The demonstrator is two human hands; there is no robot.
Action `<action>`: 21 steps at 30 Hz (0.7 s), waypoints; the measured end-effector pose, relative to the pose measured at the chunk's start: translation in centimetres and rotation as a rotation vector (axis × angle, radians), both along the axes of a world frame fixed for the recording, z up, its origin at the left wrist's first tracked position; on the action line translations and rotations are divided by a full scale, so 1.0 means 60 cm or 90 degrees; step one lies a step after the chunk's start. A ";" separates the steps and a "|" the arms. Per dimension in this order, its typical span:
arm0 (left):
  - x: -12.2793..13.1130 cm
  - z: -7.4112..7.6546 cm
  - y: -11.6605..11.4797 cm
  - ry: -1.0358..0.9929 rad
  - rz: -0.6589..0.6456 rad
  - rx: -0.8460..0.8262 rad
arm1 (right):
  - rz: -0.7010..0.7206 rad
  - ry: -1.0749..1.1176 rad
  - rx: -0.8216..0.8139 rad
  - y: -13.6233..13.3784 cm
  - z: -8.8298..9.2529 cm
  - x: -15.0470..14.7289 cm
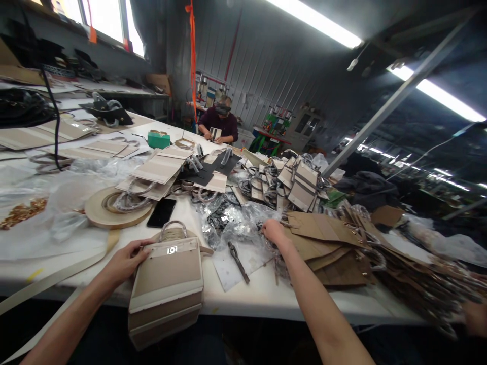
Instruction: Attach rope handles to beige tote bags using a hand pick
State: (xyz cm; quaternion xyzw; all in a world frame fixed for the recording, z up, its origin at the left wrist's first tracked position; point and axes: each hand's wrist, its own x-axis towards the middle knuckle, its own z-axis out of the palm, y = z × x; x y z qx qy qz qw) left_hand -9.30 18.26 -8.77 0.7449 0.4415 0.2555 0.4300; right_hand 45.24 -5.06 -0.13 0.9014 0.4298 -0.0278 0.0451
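A beige and tan handbag (169, 284) with a metal clasp lies at the table's front edge, partly hanging over it. My left hand (125, 261) rests on its left side, fingers curled round the bag's top edge. My right hand (273, 230) reaches forward into a clear plastic bag of small dark parts (232, 220); its fingers are bent and hidden, so what they hold is unclear. A dark metal tool (238, 261) lies on a plastic sheet between my hands.
A stack of brown cut panels (327, 243) lies right of my right hand. A black phone (162, 212), a roll of tan tape (114, 207), more bag panels (162, 167) and handles cover the white table. Another person (220, 124) works at the far end.
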 end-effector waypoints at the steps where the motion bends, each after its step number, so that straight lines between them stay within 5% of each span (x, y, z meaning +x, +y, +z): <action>1: 0.000 0.003 -0.001 -0.002 -0.004 -0.018 | 0.005 0.001 -0.002 -0.002 0.003 -0.002; 12: -0.002 0.009 -0.007 -0.033 -0.016 -0.054 | -0.005 -0.023 -0.007 0.000 0.000 -0.022; 21: -0.002 0.010 -0.007 -0.036 -0.013 -0.045 | -0.003 0.027 0.102 -0.011 0.009 -0.029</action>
